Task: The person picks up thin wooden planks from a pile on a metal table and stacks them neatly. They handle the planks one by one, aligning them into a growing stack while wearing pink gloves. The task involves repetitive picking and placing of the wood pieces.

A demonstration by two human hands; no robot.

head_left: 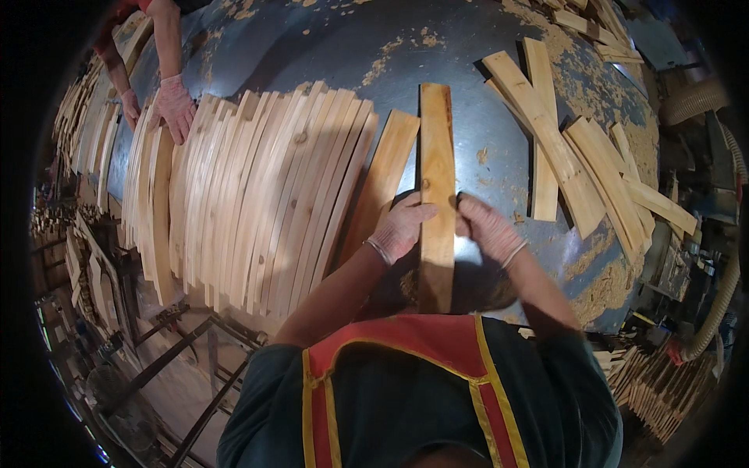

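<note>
A long, narrow wooden board (437,148) with a knot and a dark streak along its upper right edge stands out in front of me, pointing away from my body. My left hand (402,228), in a pale knit glove, is closed on its left edge with the thumb across the face. At the right edge are the curled fingers of my right hand (488,226), gloved alike; a dark patch shows at its fingertips, too small to make out. Just left, another board (388,168) lies slanted, its lower part partly hidden by my left hand and arm.
A long row of wooden slats (257,187) stands packed on edge at left, with a co-worker's gloved hand (176,108) on its far end. Loose boards (546,140) lie crossed at right. Sawdust (605,288) covers parts of the metal table (312,58). A ribbed hose (722,300) hangs far right.
</note>
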